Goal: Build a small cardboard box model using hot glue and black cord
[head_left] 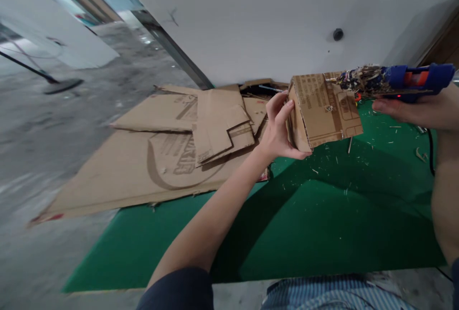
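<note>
Cardboard box (324, 112) in left grip (278, 131)

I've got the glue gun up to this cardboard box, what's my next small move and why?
Perhaps ease the glue gun in your right hand along the upper edge of the cardboard box: its tip sits near that edge, its light glows red, and your left hand grips the box.

No word or number is coming through legibly. From view centre: between 2 and 3 o'clock, cardboard box (315, 119) is carrying rows of brown characters (315, 94), too fine for reading. At 8 o'clock, large cardboard sheet (107, 171) is showing bold lettering (184, 157), not resolving. At 10 o'clock, cardboard flap (154, 109) is bearing blurred print (188, 108).
</note>
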`<state>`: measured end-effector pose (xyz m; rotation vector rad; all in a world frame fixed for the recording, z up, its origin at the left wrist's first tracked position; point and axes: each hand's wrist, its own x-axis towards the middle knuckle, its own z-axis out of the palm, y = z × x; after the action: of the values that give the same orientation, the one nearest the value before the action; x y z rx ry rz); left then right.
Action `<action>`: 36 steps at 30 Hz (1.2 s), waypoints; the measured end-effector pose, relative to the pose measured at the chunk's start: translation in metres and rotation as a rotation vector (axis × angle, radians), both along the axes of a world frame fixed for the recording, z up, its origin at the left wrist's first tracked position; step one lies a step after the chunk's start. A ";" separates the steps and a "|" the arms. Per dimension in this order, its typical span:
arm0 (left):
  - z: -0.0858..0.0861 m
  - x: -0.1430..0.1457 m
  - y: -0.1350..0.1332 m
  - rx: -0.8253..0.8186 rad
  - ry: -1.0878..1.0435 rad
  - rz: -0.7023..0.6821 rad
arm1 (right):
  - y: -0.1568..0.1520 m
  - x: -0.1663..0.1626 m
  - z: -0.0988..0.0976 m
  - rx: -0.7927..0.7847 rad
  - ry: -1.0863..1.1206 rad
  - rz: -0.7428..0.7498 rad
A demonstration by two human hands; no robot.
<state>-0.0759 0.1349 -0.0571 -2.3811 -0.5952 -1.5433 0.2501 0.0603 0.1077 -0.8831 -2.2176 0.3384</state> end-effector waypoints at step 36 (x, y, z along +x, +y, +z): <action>-0.005 -0.003 0.000 -0.129 -0.086 -0.115 | 0.001 0.007 -0.004 0.052 -0.050 -0.137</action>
<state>-0.0784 0.1354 -0.0622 -2.4941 -0.6024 -1.7116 0.2574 0.0612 0.1041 -1.0190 -2.1876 0.1952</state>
